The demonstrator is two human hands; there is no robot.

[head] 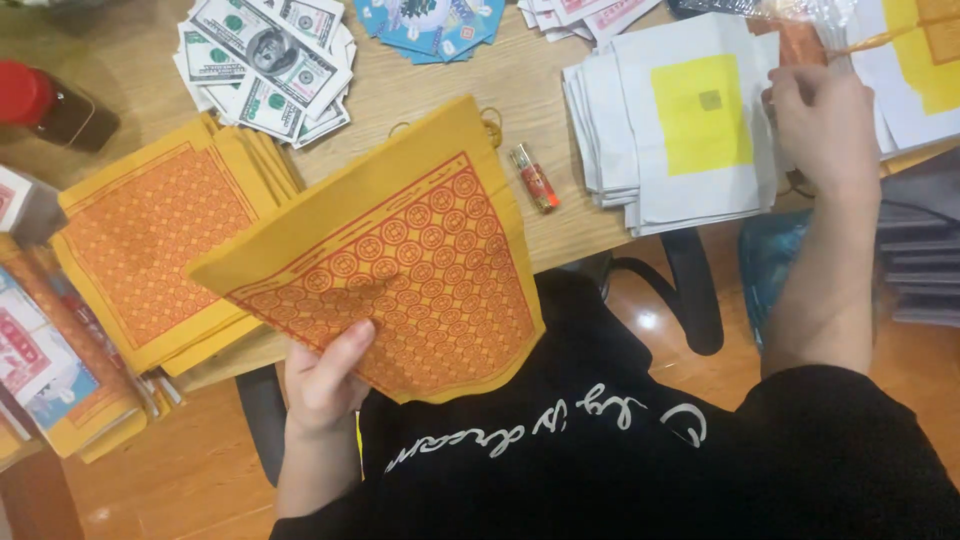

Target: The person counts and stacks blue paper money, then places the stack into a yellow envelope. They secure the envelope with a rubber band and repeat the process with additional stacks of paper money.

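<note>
Two hands are working over the bench (560, 90). Left hand (325, 380) holds a yellow sheet (400, 260) near the body, fingers closed on its near edge, lifted above the bench. Right hand (820, 125) is far right, fingers curled at the edge of a white stack (690, 130). Left lies a yellow stack (150, 240); a lighter (535, 178) is between.
</note>
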